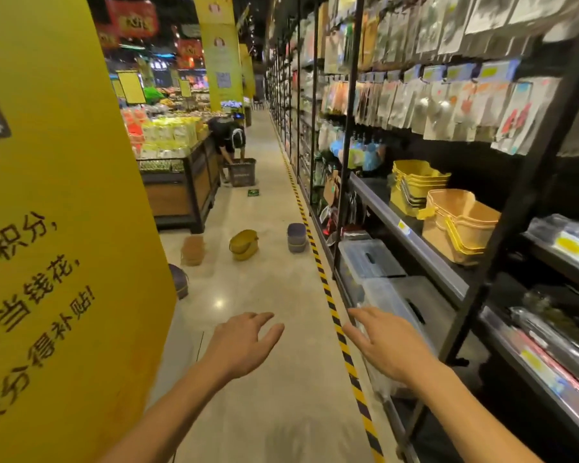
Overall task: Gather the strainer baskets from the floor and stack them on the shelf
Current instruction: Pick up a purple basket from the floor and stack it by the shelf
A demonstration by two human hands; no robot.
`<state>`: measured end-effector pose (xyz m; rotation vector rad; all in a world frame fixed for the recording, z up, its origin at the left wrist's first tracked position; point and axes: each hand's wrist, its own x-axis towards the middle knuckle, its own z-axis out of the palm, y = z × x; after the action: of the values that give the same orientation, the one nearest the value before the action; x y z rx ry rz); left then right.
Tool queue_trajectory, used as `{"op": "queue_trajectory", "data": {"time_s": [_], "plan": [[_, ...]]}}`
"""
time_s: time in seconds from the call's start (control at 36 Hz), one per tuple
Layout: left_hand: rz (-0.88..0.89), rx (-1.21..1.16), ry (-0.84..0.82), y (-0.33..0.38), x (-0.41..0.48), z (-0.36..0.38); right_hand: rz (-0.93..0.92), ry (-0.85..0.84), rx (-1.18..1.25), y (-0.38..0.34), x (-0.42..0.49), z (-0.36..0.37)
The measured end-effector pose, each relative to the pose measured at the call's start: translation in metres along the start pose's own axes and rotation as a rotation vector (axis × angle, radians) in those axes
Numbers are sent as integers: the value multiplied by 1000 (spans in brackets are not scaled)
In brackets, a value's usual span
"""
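**Empty hands, four baskets loose on the floor**

Both forearms reach forward at the bottom of the view. Left hand [244, 345] lies left of the striped floor tape [318, 262], fingers spread and relaxed, holding nothing. Right hand [385, 345] is just across the tape on its right, fingers likewise straight and bare, in front of the clear storage bins [371, 262].

Further along the tape, all on its left, sit the strainer baskets. A grey stack [296, 237] is just beside the tape, a yellow basket [244, 244] lies tipped on its side further left, and a tan basket [192, 250] is beyond that. A dark grey basket [179, 282] sits furthest from the tape, against the yellow pillar [64, 195]. Right of the tape, the shelf [415, 248] already carries a yellow nested stack [415, 188] and a tan nested stack [462, 225].

As I judge it, nothing is gathered yet and the walk to the baskets comes first. The dark grey basket could easily be missed, tucked at the pillar's edge. The tipped yellow one may roll or skid when grabbed. Stacking by the wrong colour or off-centre could leave a pile leaning on the shelf lip.

The pillar hides most of the dark grey basket. The tan basket is blurred, so whether it is one or several I cannot tell. Far up the aisle a person [228, 135] bends over a shopping basket, too small for detail.
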<state>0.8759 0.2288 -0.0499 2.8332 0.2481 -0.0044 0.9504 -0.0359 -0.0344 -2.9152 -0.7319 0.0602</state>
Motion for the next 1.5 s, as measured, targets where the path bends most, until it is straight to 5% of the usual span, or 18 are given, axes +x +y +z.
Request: {"op": "queue_trajectory", "data": {"time_s": [0.64, 1.5], "plan": [[-18, -110, 20, -102, 194, -66, -18, -5, 50, -48, 243, -9], [-45, -130, 37, -48, 588, -68, -81, 20, 90, 120, 620, -30]]}}
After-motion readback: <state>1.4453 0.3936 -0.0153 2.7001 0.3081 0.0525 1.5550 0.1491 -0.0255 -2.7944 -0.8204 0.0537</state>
